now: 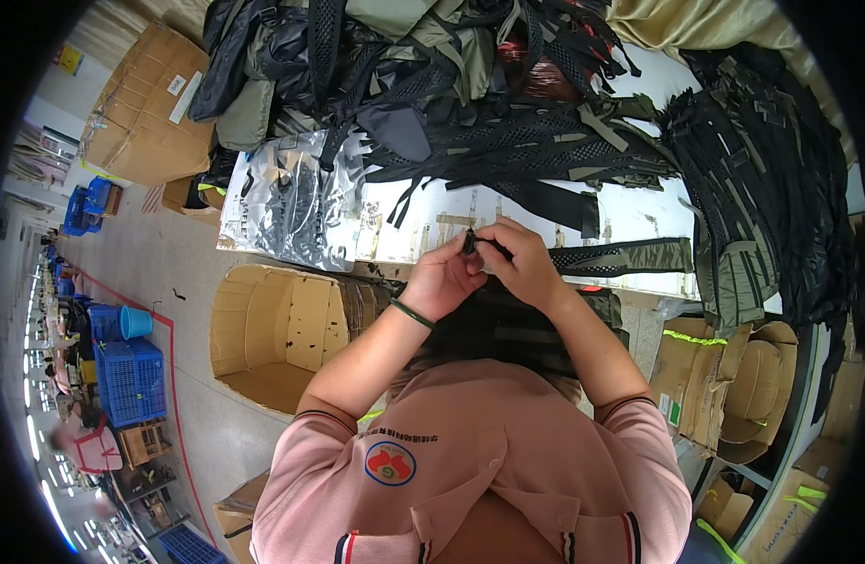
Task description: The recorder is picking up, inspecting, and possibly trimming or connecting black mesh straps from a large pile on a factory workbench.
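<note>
My left hand [440, 278] and my right hand [519, 260] meet over the near edge of the white table [409, 221]. Between their fingertips is a small black piece [469, 243], perhaps a buckle or strap end; its exact kind is too small to make out. Both hands are closed in a pinch on it. A black mesh shoulder strap with an olive end [630, 257] lies just right of my right hand, and whether it joins the piece is hidden. Dark fabric [494, 324] hangs below my hands, over my lap.
Black and olive straps [536, 141] pile across the table's far side, with more heaped at the right [762, 188]. Clear plastic bags [296, 202] lie at the left. An open cardboard box [277, 329] stands on the floor at left, another carton [733, 376] at right.
</note>
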The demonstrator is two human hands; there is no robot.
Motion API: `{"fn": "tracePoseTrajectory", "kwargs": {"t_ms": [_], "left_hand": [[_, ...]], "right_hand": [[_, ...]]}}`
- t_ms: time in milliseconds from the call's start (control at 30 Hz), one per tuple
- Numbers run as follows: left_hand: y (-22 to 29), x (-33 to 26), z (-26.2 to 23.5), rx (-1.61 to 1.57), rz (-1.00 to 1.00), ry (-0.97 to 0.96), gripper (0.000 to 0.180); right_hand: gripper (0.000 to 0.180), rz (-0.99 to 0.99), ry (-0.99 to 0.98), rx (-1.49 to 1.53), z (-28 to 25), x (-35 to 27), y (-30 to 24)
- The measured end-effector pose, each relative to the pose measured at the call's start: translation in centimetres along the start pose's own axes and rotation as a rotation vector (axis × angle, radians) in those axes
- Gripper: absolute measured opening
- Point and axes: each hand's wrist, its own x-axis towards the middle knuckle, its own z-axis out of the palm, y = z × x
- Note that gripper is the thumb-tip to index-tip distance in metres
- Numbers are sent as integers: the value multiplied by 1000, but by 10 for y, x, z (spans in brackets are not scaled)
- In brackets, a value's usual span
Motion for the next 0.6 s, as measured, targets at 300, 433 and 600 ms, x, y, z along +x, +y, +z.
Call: {"fn": "tracePoseTrajectory", "kwargs": {"t_ms": [300, 433, 600], "left_hand": [[-3, -1, 10, -23, -24, 25, 20], [1, 1, -6, 81, 33, -108, 25], [20, 3, -13, 298, 28, -49, 24]], "right_hand": [[11, -13, 219, -180, 15, -6, -7], [11, 143, 82, 158, 2, -2, 4], [19, 389, -77, 555, -13, 0, -3]]}}
